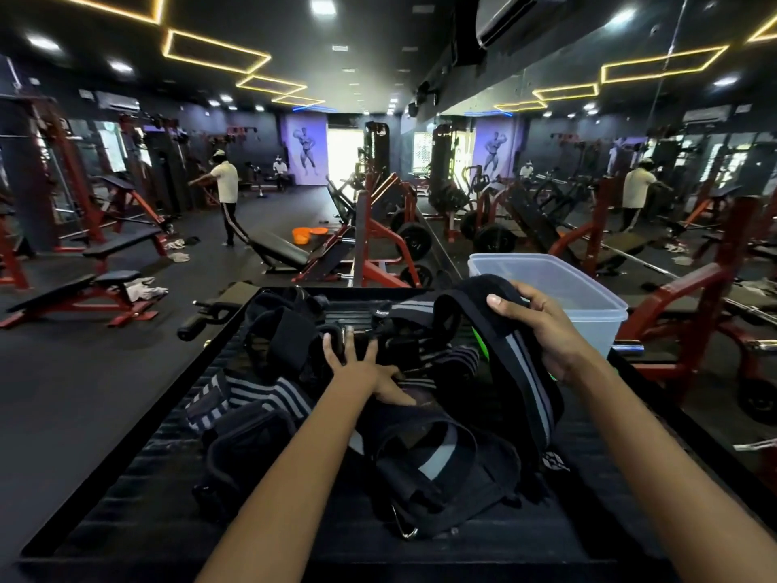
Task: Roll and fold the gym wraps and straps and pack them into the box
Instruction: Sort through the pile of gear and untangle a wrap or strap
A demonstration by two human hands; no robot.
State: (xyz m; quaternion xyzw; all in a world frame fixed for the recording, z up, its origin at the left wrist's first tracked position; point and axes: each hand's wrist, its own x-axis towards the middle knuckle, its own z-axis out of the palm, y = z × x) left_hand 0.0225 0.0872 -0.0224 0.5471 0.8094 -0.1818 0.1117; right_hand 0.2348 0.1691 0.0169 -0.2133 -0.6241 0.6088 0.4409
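Step in hand: sorting one piece out of the tangle, by the look of it; no rolling or folding begun.
Right hand: raised over the far right of the worktop, fingers curled round a black strap with grey stripes, thumb side clamped on its upper fold.
Held strap: draped from the grip down toward the near right of the pile, lower end lying among the other pieces; a flash of green just behind it.
Left hand: reaching into the middle of the heap, fingers spread wide and straight, touching dark straps, gripping nothing.
Pile of wraps and straps: loose and unrolled across the worktop, striped wraps at left centre, padded black loops and a metal ring nearer the camera.
Box: clear plastic, lid off, at the far right corner, just behind the right hand; looks to hold nothing yet.
Progress: early, judging by the box and the heap.
Next move calls for: freeing the held strap's lower end from the tangle, left hand pinning the rest down, then pulling it flat for rolling from one end.
Risk: hooks or rings snagging neighbouring pieces and dragging them along.
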